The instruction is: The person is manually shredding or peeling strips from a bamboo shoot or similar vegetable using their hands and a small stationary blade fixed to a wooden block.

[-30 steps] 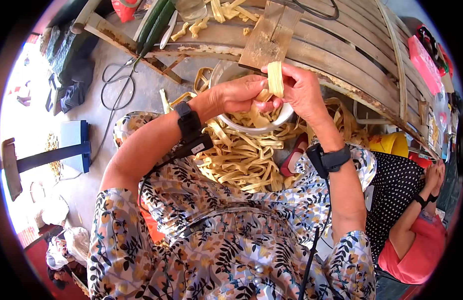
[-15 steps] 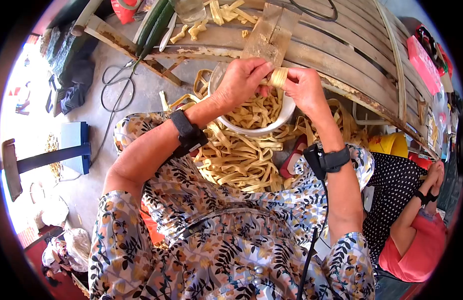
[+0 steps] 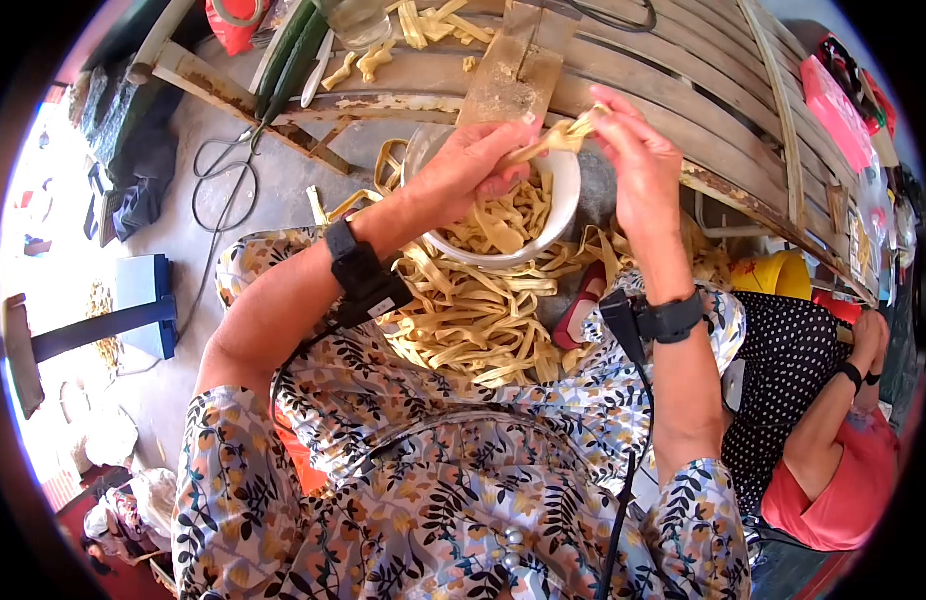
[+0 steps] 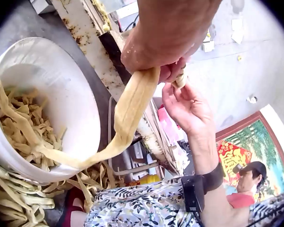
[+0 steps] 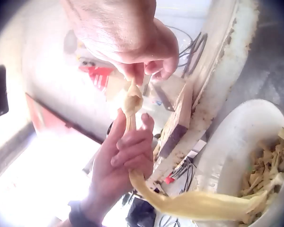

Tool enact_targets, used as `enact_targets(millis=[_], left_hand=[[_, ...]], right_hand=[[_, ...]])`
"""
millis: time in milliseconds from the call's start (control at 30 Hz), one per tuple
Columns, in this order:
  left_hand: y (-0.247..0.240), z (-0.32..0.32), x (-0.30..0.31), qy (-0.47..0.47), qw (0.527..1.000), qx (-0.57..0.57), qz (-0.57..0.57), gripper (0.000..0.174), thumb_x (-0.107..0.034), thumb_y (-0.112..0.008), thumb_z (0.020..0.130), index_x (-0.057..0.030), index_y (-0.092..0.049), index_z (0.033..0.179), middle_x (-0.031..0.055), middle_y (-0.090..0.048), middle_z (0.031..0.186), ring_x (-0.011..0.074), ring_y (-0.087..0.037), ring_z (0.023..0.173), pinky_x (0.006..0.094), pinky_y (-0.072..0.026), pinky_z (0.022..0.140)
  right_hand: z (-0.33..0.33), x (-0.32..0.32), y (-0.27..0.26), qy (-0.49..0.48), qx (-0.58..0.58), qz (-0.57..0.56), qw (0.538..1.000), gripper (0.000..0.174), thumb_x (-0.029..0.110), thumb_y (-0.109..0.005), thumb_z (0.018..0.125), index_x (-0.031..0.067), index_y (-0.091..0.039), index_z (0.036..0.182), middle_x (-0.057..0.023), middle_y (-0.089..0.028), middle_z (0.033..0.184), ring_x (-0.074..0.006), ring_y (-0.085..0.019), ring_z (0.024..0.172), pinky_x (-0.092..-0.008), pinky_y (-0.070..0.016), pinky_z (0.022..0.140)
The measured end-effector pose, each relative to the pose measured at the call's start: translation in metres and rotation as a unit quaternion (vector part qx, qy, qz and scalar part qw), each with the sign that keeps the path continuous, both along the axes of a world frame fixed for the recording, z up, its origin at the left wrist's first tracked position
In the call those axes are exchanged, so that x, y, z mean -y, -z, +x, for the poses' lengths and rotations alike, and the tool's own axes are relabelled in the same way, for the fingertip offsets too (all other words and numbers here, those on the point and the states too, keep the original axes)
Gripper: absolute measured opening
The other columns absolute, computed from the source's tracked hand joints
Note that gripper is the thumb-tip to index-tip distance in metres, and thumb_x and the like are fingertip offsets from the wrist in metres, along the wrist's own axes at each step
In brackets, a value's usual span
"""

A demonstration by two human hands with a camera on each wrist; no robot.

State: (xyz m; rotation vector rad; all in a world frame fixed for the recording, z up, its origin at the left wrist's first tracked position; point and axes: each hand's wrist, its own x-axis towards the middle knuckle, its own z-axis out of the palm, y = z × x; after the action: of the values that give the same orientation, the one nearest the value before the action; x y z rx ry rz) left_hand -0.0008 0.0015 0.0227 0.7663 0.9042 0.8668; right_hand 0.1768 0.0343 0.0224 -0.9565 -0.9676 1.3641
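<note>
My left hand pinches a pale strip that trails down into the white bowl just beneath. My right hand grasps the strip's upper end with its fingertips, at what looks like a small knot, though it is blurred. A person in a dotted top sits at my far right.

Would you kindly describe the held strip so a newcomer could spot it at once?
Find the slatted wooden bench and the white bowl by its near edge. Above the bowl, the left hand and right hand pinch one pale yellow strip. Unlike the loose strips in the bowl and beneath it, it alone is lifted, its tail trailing into the bowl.
</note>
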Motion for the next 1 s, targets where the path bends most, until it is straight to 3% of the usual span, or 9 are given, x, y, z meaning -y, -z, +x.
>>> enact_targets(millis=[133, 267, 400, 433, 567, 767, 867, 900, 1000], left_hand=[[0.012, -0.011, -0.007, 0.074, 0.996, -0.019, 0.050, 0.026, -0.024, -0.051, 0.088, 0.0001, -0.059, 0.091, -0.0069, -0.040, 0.058, 0.0009, -0.029, 0.048, 0.0158, -0.0228, 0.043], [0.012, -0.017, -0.005, 0.058, 0.998, 0.004, 0.004, 0.022, -0.021, -0.049, 0.089, -0.0009, -0.058, 0.087, -0.0074, -0.039, 0.058, 0.0005, -0.027, 0.045, 0.0151, -0.0204, 0.040], [0.013, -0.024, -0.006, 0.124, 0.990, 0.070, -0.027, 0.021, -0.022, -0.050, 0.089, -0.0020, -0.055, 0.087, -0.0081, -0.037, 0.057, 0.0002, -0.024, 0.042, 0.0143, -0.0187, 0.038], [0.013, -0.025, -0.007, 0.133, 0.987, 0.086, -0.036, 0.021, -0.022, -0.050, 0.089, -0.0022, -0.055, 0.086, -0.0083, -0.036, 0.057, 0.0000, -0.024, 0.042, 0.0141, -0.0186, 0.038], [0.011, -0.027, -0.008, 0.153, 0.977, 0.126, -0.077, 0.021, -0.023, -0.049, 0.089, -0.0032, -0.053, 0.083, -0.0088, -0.034, 0.056, -0.0005, -0.023, 0.041, 0.0138, -0.0184, 0.037], [0.015, -0.033, -0.014, 0.182, 0.975, 0.115, -0.060, 0.023, -0.025, -0.050, 0.089, -0.0023, -0.055, 0.084, -0.0077, -0.040, 0.058, 0.0016, -0.029, 0.043, 0.0159, -0.0232, 0.040], [0.006, -0.031, -0.012, 0.175, 0.982, -0.069, 0.027, 0.023, -0.026, -0.052, 0.088, -0.0036, -0.055, 0.084, -0.0068, -0.041, 0.056, 0.0022, -0.036, 0.044, 0.0157, -0.0298, 0.041], [0.004, -0.034, -0.014, 0.188, 0.958, -0.178, 0.120, 0.022, -0.025, -0.052, 0.088, -0.0041, -0.058, 0.085, -0.0056, -0.045, 0.058, 0.0042, -0.042, 0.049, 0.0180, -0.0348, 0.046], [-0.002, -0.051, -0.035, 0.163, 0.900, -0.307, 0.261, 0.021, -0.025, -0.053, 0.087, -0.0048, -0.060, 0.084, -0.0053, -0.046, 0.059, 0.0037, -0.043, 0.051, 0.0180, -0.0357, 0.048]], right_hand=[[0.013, -0.006, 0.001, 0.009, -0.044, -0.053, 0.998, 0.019, 0.002, -0.062, 0.076, -0.0017, -0.064, 0.094, -0.0086, -0.061, 0.101, -0.0129, -0.057, 0.083, -0.0255, -0.0479, 0.077], [0.010, -0.001, 0.004, -0.071, -0.002, -0.084, 0.994, 0.027, 0.015, -0.063, 0.079, 0.0016, -0.060, 0.103, -0.0062, -0.058, 0.107, -0.0105, -0.053, 0.092, -0.0252, -0.0464, 0.079], [-0.003, 0.008, -0.006, -0.205, 0.132, -0.115, 0.963, 0.031, 0.018, -0.065, 0.078, 0.0030, -0.058, 0.104, -0.0052, -0.062, 0.089, -0.0081, -0.057, 0.076, -0.0193, -0.0514, 0.063], [-0.005, 0.009, 0.001, -0.253, 0.117, -0.085, 0.956, 0.029, 0.017, -0.065, 0.077, 0.0026, -0.058, 0.101, -0.0033, -0.061, 0.079, -0.0045, -0.053, 0.064, -0.0156, -0.0455, 0.051], [-0.014, 0.013, 0.007, -0.230, -0.023, -0.085, 0.969, 0.014, 0.010, -0.063, 0.077, 0.0024, -0.060, 0.087, 0.0006, -0.053, 0.064, -0.0005, -0.037, 0.046, -0.0145, -0.0282, 0.041], [-0.008, 0.008, 0.006, -0.194, -0.034, -0.137, 0.971, 0.010, 0.010, -0.063, 0.077, 0.0025, -0.060, 0.083, 0.0015, -0.050, 0.061, -0.0015, -0.040, 0.047, -0.0143, -0.0298, 0.040], [-0.008, 0.003, 0.010, -0.167, 0.041, -0.121, 0.978, 0.013, 0.012, -0.063, 0.078, 0.0012, -0.060, 0.085, 0.0009, -0.052, 0.065, -0.0014, -0.041, 0.050, -0.0135, -0.0296, 0.041], [-0.008, 0.000, 0.010, -0.151, 0.074, -0.109, 0.980, 0.014, 0.012, -0.062, 0.079, 0.0006, -0.059, 0.087, 0.0009, -0.052, 0.066, -0.0013, -0.041, 0.051, -0.0131, -0.0292, 0.041], [0.002, -0.022, 0.007, -0.070, 0.031, -0.105, 0.991, 0.015, 0.014, -0.064, 0.078, 0.0010, -0.061, 0.085, -0.0024, -0.058, 0.070, -0.0032, -0.049, 0.056, -0.0149, -0.0380, 0.044]])
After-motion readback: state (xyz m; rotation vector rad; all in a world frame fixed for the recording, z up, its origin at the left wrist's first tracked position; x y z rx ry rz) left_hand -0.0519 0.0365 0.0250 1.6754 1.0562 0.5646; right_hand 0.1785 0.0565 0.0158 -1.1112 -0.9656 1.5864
